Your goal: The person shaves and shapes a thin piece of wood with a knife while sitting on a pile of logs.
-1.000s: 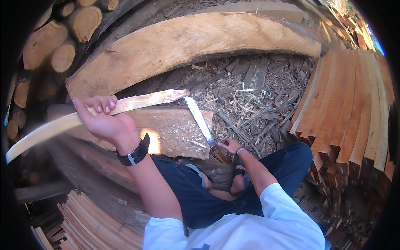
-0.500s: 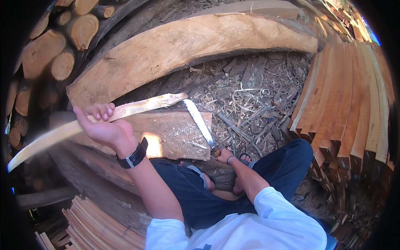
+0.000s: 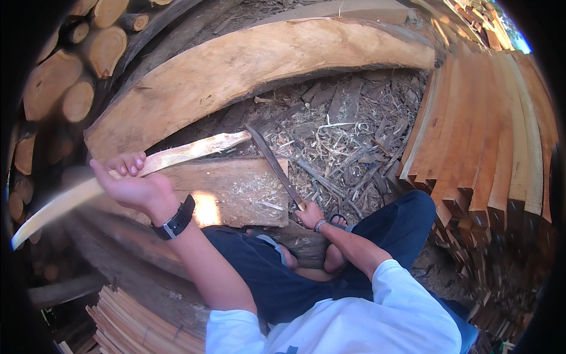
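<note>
My left hand (image 3: 137, 186) is closed around a long, pale, debarked stick (image 3: 191, 148), which slants up from the far left to the middle. Its right end looks rough and whittled, while its left end blurs toward the rim. In my right hand (image 3: 310, 215) is a machete (image 3: 276, 165), gripped by its wooden handle. The blade now looks dark, and its tip is at the stick's right end; whether they touch I cannot tell. Beneath the stick lies a wooden block (image 3: 242, 189) sprinkled with shavings and marked by a bright sun patch.
A large curved slab (image 3: 259, 59) lies beyond the block. Shavings and bark scraps (image 3: 342, 133) cover the ground. Stacked planks (image 3: 483, 135) rise on the right, cut logs (image 3: 53, 82) at the far left, and thin slats (image 3: 141, 327) near lower left. My bent knee (image 3: 407, 218) is beside my right forearm.
The machete blade has turned from bright to dark, with its tip still by the stick's end. The whole view has shifted slightly, and both hands keep their holds.
</note>
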A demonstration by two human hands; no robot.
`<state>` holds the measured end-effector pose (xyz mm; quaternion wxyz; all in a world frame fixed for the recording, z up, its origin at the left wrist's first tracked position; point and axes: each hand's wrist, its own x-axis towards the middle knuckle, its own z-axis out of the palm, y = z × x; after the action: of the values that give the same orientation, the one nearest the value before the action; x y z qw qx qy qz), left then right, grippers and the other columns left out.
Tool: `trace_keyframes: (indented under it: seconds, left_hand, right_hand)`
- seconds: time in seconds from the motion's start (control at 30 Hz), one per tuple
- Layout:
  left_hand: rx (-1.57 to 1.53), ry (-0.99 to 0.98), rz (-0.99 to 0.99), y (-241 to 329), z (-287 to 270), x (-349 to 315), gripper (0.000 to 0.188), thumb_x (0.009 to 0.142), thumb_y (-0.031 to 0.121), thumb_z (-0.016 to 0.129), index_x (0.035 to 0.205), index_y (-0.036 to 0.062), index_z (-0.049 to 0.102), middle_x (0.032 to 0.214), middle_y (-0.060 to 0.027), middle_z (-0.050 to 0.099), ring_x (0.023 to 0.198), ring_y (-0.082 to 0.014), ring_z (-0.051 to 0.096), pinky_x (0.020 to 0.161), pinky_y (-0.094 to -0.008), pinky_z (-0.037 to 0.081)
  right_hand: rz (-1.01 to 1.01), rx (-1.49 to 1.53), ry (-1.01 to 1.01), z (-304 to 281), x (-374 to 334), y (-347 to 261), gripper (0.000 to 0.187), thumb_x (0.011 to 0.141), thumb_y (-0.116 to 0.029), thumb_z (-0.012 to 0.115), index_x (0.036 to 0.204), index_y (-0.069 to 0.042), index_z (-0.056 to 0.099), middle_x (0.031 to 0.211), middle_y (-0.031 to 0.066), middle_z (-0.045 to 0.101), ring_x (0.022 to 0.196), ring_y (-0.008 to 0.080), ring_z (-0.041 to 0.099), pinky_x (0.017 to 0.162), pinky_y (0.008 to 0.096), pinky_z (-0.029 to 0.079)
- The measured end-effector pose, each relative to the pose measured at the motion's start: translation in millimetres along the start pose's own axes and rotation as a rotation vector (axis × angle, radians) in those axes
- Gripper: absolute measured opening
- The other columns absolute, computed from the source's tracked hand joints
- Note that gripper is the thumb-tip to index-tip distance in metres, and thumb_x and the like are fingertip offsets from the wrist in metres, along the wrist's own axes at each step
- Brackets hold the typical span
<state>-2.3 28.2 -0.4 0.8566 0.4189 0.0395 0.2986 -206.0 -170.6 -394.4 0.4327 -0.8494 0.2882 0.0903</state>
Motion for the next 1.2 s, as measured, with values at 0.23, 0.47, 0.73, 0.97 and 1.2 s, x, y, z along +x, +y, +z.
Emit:
trace_keyframes:
  seconds: [0.23,0.47,0.73,0.97,1.2]
  left_hand:
    - [0.001,0.002,0.000,-2.6,-0.9,1.1,0.049,0.098,0.040,0.045,0.059,0.0158,0.029,0.052,0.0017,0.025,0.048,-0.0123,0.027,0.053,-0.0280,0.030]
    - [0.052,0.017,-0.057,-5.3,5.5,-5.6,0.048,0.097,0.036,0.050,0.059,0.0160,0.029,0.053,0.0019,0.025,0.049,-0.0109,0.028,0.051,-0.0266,0.029]
    - [0.066,-0.066,-0.127,-15.2,14.3,-25.5,0.046,0.099,0.033,0.048,0.061,0.0142,0.031,0.055,0.0012,0.027,0.051,-0.0108,0.026,0.052,-0.0261,0.029]
    - [0.142,-0.127,-0.146,-31.5,13.4,-39.7,0.046,0.099,0.033,0.048,0.061,0.0155,0.029,0.057,0.0020,0.024,0.053,-0.0093,0.024,0.053,-0.0255,0.027]
    - [0.182,-0.161,-0.176,-42.0,11.4,-48.2,0.046,0.100,0.032,0.046,0.060,0.0151,0.031,0.055,0.0018,0.025,0.052,-0.0099,0.025,0.053,-0.0259,0.028]
  right_hand:
    - [-0.264,0.283,0.107,-130.3,54.7,-83.0,0.033,0.074,-0.024,0.066,0.086,0.004,0.055,0.063,0.0124,0.058,0.055,0.0232,0.059,0.056,0.0378,0.048]
    - [-0.442,0.914,-0.301,-265.9,31.8,-139.0,0.022,0.089,-0.016,0.068,0.085,-0.006,0.048,0.066,0.0015,0.054,0.055,0.0096,0.054,0.050,0.0230,0.044]
    - [-0.327,1.350,-0.365,-276.9,26.4,-115.9,0.015,0.094,-0.016,0.060,0.095,-0.009,0.048,0.083,0.0041,0.058,0.066,0.0120,0.056,0.061,0.0275,0.049]
    - [-0.316,1.649,-0.302,-297.0,26.8,-102.7,0.010,0.098,-0.016,0.054,0.098,-0.006,0.050,0.077,-0.0002,0.051,0.055,0.0030,0.043,0.051,0.0202,0.039]
    - [-0.385,1.962,-0.453,-294.9,30.3,-80.6,0.033,0.097,-0.039,0.050,0.086,-0.008,0.046,0.059,-0.0062,0.037,0.045,0.0040,0.037,0.048,0.0204,0.034]
